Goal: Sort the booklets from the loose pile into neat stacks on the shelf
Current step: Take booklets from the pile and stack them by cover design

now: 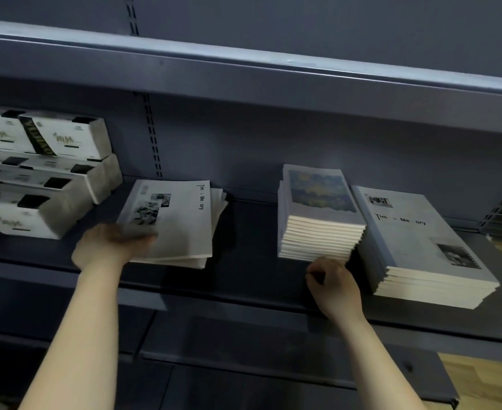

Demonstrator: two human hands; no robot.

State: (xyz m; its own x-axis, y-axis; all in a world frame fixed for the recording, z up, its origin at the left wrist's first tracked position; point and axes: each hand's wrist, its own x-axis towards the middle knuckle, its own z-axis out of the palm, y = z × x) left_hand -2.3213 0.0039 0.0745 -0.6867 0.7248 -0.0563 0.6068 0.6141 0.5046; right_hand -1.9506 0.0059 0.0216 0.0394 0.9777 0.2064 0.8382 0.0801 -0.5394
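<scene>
We get dim bluish light, glare on the upper shelf [300, 63], left hand [108, 247] and loose pile [181, 223] blurred

loose pile [173, 220] left of stacks [317, 214]

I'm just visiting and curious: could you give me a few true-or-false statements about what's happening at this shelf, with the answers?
1. The left hand holds a corner of the loose pile. True.
2. The loose pile is neatly squared. False: its booklets lie fanned and askew.
3. The painted-cover stack stands left of the grey-cover stack. True.
4. The right hand lifts a booklet. False: it holds nothing, low in front of the painted-cover stack.
5. The white boxes sit right of the booklets. False: they are at the left.
</scene>
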